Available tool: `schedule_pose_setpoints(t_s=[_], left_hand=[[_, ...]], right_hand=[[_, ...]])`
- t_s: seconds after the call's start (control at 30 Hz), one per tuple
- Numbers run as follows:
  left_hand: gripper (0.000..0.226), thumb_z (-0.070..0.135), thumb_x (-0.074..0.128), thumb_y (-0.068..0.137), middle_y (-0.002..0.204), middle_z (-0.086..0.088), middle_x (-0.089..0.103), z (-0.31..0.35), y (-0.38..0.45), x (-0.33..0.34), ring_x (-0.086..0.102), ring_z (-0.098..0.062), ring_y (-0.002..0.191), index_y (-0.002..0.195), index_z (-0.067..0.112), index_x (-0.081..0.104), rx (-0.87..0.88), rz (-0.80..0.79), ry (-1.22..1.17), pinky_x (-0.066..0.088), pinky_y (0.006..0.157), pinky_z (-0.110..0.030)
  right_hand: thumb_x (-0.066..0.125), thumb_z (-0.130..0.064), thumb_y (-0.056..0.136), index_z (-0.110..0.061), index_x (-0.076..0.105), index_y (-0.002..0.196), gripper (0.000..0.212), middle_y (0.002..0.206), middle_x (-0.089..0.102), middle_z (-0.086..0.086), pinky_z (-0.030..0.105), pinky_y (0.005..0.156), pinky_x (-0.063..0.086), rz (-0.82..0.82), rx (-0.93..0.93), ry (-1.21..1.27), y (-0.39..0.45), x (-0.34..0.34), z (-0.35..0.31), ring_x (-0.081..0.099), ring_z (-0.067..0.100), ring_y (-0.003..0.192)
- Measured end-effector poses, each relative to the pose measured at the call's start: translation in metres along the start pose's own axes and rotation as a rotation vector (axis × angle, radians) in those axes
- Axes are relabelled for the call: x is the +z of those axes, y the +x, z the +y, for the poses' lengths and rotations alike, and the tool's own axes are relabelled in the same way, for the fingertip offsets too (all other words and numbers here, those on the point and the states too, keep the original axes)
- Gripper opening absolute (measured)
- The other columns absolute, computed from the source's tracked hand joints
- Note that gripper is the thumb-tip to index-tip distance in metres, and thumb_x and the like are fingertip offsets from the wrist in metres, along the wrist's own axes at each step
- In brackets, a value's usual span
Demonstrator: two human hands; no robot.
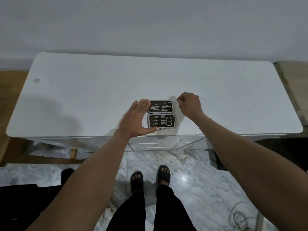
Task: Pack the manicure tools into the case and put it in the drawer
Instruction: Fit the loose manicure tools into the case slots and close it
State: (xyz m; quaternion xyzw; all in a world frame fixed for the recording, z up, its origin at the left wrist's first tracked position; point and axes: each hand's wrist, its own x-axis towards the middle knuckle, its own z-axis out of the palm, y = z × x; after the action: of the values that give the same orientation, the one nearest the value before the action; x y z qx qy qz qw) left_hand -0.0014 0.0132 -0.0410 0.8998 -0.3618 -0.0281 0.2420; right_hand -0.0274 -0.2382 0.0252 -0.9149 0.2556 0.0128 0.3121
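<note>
A small black manicure case (pixel 161 113) lies open flat on the white table top (pixel 100 90), near its front edge. Metal tools sit in both halves, with scissors (pixel 168 121) in the near half. My left hand (pixel 138 118) rests against the case's left side, fingers straight along the far half and thumb at the near corner. My right hand (pixel 189 104) hovers at the far right corner of the case, thumb and fingertips pinched together; whether something thin is between them I cannot tell. The drawer front (pixel 166 144) is under the table edge and is closed.
The table stands against a pale wall. Below are a marble floor and my feet in sandals (pixel 150 177). A coiled white cable (pixel 240 217) lies on the floor at the lower right. Wooden furniture shows at the left and right edges.
</note>
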Motion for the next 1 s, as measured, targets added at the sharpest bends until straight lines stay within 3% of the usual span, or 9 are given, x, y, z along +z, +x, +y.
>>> schedule_pose_setpoints(t_s=[0.4, 0.77, 1.0], left_hand=[[0.118, 0.085, 0.059, 0.075, 0.166, -0.009, 0.034, -0.001, 0.0, -0.001, 0.024, -0.018, 0.157, 0.157, 0.003, 0.037, 0.005, 0.013, -0.016, 0.015, 0.13, -0.044], [0.118, 0.087, 0.059, 0.075, 0.166, -0.008, 0.035, 0.0, 0.0, 0.001, 0.025, -0.017, 0.157, 0.157, 0.004, 0.039, 0.006, 0.028, -0.01, 0.017, 0.13, -0.044], [0.118, 0.086, 0.058, 0.076, 0.166, -0.008, 0.034, -0.001, 0.001, 0.0, 0.024, -0.017, 0.157, 0.157, 0.004, 0.037, 0.006, 0.011, -0.006, 0.019, 0.129, -0.046]], right_hand=[[0.05, -0.007, 0.089, -0.012, 0.072, 0.092, 0.023, 0.099, 0.072, 0.006, 0.025, 0.072, 0.042, -0.045, 0.014, -0.032, 0.007, 0.011, -0.008, 0.058, 0.018, 0.082], [0.051, -0.008, 0.087, -0.014, 0.073, 0.088, 0.022, 0.094, 0.071, 0.006, 0.024, 0.071, 0.041, -0.098, 0.028, -0.029, 0.01, 0.01, -0.011, 0.063, 0.021, 0.086], [0.055, -0.009, 0.085, -0.015, 0.073, 0.087, 0.019, 0.093, 0.072, 0.004, 0.027, 0.073, 0.049, -0.068, -0.016, -0.017, 0.005, 0.016, -0.025, 0.065, 0.021, 0.084]])
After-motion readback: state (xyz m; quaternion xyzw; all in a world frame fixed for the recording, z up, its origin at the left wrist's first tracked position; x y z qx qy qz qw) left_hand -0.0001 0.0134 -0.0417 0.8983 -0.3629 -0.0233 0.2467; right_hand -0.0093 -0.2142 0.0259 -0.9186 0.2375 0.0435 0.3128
